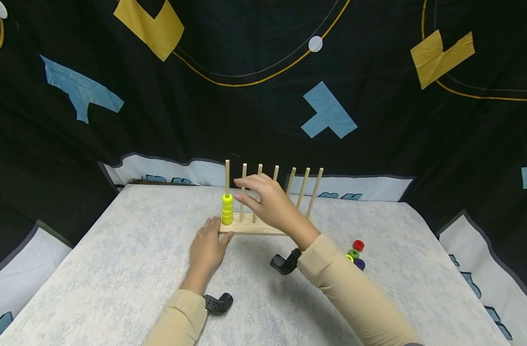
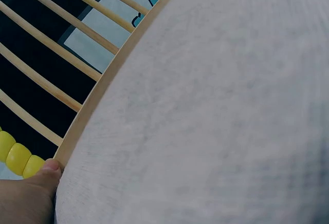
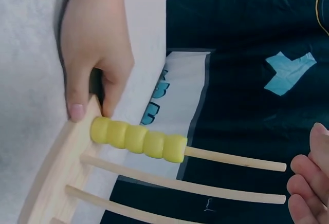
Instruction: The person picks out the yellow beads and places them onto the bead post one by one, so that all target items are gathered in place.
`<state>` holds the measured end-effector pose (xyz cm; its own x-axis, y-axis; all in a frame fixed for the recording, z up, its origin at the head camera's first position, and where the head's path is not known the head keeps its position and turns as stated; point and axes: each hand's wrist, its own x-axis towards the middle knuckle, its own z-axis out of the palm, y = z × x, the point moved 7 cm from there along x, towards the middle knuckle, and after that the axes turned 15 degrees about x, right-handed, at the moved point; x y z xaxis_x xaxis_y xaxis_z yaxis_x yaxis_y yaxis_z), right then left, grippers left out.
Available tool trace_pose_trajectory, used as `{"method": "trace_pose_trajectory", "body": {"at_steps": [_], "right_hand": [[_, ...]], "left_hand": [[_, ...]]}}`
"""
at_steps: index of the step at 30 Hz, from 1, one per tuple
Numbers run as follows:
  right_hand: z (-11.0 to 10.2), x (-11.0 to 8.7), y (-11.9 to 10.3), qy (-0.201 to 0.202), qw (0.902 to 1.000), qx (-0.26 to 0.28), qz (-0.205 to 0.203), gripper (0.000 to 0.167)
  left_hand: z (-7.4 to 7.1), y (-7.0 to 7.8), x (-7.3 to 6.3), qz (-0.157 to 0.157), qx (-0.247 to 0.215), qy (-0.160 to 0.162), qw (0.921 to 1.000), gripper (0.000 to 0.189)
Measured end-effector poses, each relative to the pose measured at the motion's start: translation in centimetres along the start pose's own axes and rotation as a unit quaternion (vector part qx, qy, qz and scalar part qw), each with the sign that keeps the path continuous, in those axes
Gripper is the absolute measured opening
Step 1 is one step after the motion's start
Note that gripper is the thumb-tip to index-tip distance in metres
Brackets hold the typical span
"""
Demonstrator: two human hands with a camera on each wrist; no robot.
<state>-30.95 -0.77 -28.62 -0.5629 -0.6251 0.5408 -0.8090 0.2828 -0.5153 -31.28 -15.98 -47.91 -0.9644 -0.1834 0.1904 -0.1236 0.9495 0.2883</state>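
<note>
A wooden peg rack [image 1: 251,228] with several upright pegs stands on the table. Yellow beads [image 1: 227,210] are stacked on its leftmost peg, and the peg's bare top sticks out above them. My left hand [image 1: 205,245] grips the left end of the base, thumb along the front and fingers round the far side, as the right wrist view shows. Beside the tops of the left pegs is my right hand [image 1: 265,199], its thumb and fingers apart with nothing between them. In the right wrist view, the fingertips [image 3: 303,183] of that hand lie just beyond the peg ends.
To the right on the pale table [image 1: 129,259] lie a few loose beads: a red bead [image 1: 358,245], a green bead [image 1: 353,253], a dark blue bead [image 1: 360,264] and a partly hidden yellow one. A black curtain [image 1: 246,125] hangs behind the table.
</note>
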Motion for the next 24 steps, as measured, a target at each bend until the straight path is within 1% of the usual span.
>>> {"method": "trace_pose_trajectory", "body": {"at_steps": [5,8,11,17,21,24], "right_hand": [[0.0,-1.7,0.1,-0.02,0.9997,-0.012,-0.009,0.037],[-0.1,-2.8,0.4,-0.03,0.9994,-0.016,-0.003,0.037],[-0.3,-4.3,1.0,-0.031,0.9993,-0.011,0.018,0.037],[-1.0,-7.3,3.1,-0.014,0.9977,0.011,0.066,0.035],[-2.1,-8.9,4.6,-0.003,0.9959,0.025,0.086,0.035],[-3.3,-9.9,5.7,0.008,0.9939,0.022,0.108,0.035]], "left_hand": [[0.0,0.0,-0.1,0.0,0.002,-0.003,1.0,0.069],[0.0,0.1,-0.1,0.001,0.002,-0.004,1.0,0.069],[0.1,0.0,-0.1,0.005,0.004,-0.006,1.0,0.069],[-0.1,0.0,-0.1,0.012,0.003,0.0,0.9999,0.069],[-0.1,0.0,0.0,0.016,0.002,0.002,0.9999,0.069],[-0.1,0.0,0.0,0.016,0.001,-0.001,0.9999,0.07]]}}
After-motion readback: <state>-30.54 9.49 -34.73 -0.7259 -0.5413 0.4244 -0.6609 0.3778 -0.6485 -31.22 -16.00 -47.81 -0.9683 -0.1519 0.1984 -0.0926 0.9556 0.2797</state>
